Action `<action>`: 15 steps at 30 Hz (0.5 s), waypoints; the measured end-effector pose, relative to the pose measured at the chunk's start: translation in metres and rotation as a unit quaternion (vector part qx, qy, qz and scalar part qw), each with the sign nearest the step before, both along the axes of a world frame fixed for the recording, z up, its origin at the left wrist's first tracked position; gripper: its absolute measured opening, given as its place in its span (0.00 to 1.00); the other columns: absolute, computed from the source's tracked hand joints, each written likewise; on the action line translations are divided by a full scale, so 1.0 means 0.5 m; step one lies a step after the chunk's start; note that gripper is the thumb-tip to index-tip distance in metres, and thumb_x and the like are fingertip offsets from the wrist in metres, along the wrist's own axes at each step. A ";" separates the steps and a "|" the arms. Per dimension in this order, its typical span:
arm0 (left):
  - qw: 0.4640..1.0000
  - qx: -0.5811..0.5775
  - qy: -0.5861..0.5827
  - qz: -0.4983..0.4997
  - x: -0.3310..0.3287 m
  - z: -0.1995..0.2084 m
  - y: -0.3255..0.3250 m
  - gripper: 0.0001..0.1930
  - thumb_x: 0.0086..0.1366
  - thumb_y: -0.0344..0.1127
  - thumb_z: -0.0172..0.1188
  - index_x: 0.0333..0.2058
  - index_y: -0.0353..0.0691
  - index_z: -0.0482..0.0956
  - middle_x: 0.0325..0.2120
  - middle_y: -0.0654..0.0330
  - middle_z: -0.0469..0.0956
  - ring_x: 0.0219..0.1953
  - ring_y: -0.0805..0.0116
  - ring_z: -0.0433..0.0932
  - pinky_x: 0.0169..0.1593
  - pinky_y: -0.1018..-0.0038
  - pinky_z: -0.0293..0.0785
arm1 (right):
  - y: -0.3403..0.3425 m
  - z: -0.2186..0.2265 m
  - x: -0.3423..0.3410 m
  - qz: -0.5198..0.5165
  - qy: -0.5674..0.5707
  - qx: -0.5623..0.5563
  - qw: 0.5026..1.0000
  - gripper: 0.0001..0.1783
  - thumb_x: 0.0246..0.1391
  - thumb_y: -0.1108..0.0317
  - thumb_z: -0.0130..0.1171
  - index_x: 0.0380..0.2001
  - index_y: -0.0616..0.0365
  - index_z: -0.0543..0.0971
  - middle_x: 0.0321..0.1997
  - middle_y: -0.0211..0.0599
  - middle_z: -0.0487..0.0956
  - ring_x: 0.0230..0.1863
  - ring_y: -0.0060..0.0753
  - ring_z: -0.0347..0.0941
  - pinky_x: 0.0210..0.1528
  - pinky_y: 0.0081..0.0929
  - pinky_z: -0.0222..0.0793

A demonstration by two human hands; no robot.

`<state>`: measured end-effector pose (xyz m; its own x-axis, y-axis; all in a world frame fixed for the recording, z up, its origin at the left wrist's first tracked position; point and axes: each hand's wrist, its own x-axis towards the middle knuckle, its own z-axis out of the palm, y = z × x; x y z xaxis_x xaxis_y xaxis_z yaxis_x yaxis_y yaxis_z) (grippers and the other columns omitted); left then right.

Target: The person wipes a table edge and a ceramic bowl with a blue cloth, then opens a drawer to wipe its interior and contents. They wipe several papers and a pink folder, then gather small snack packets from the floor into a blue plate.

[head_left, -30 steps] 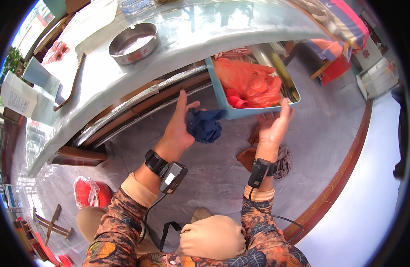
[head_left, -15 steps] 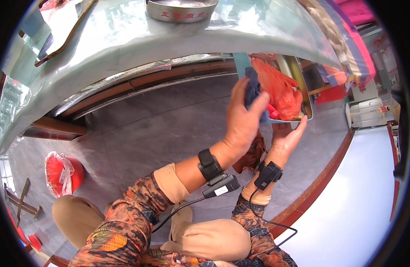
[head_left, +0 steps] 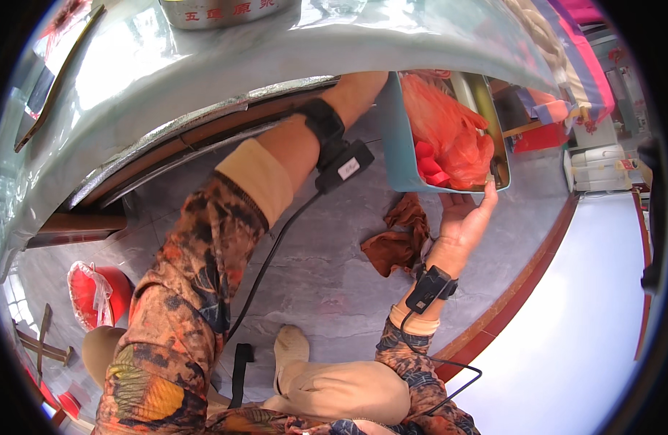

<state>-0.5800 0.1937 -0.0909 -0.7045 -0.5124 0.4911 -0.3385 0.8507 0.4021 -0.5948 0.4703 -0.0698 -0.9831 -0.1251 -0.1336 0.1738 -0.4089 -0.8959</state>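
My right hand (head_left: 460, 223) grips the near edge of a light-blue box-like drawer (head_left: 396, 148), thumb up at the rim and fingers underneath. The drawer sticks out from below the covered tabletop. Inside it lie a crumpled orange-red plastic bag (head_left: 450, 134), a bright red piece (head_left: 430, 165) and a yellowish strip along the right side. My left arm reaches forward to the left of the drawer. Only the back part of my left hand (head_left: 364, 93) shows; its fingers are hidden beneath the table's edge, along with anything they hold.
The tabletop's glossy clear cover (head_left: 334, 47) hangs over the front edge, with a metal basin (head_left: 221, 11) on it. Brown cloth (head_left: 396, 243) lies on the grey floor below the drawer. A lined red bin (head_left: 105, 290) stands left. A white surface (head_left: 551, 312) lies right.
My left hand has moved from above the drawer, where it held dark blue cloth, forward and left under the table edge. That cloth is out of sight. My right hand stays at the drawer.
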 end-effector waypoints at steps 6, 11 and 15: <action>0.991 -0.097 0.069 -0.058 -0.011 -0.027 -0.024 0.14 0.74 0.39 0.50 0.46 0.34 0.77 0.38 0.47 0.80 0.42 0.46 0.77 0.49 0.64 0.72 | 0.002 -0.019 -0.012 0.023 0.000 0.013 1.000 0.40 0.59 0.42 0.59 0.66 0.55 0.66 0.67 0.54 0.67 0.65 0.55 0.66 0.60 0.55 0.70; 0.841 0.383 0.363 -0.122 0.091 -0.019 0.188 0.16 0.71 0.38 0.52 0.47 0.29 0.73 0.41 0.40 0.78 0.48 0.37 0.76 0.52 0.54 0.72 | -0.001 -0.022 -0.021 0.012 0.019 0.021 1.000 0.40 0.59 0.41 0.59 0.66 0.55 0.66 0.68 0.55 0.65 0.66 0.55 0.66 0.60 0.54 0.70; 0.853 0.393 0.327 -0.105 0.215 -0.006 0.342 0.13 0.71 0.32 0.53 0.49 0.30 0.71 0.55 0.42 0.69 0.56 0.40 0.69 0.57 0.59 0.70 | -0.006 -0.010 -0.015 -0.001 0.003 0.013 1.000 0.38 0.59 0.44 0.61 0.64 0.55 0.66 0.66 0.56 0.66 0.62 0.54 0.70 0.55 0.53 0.75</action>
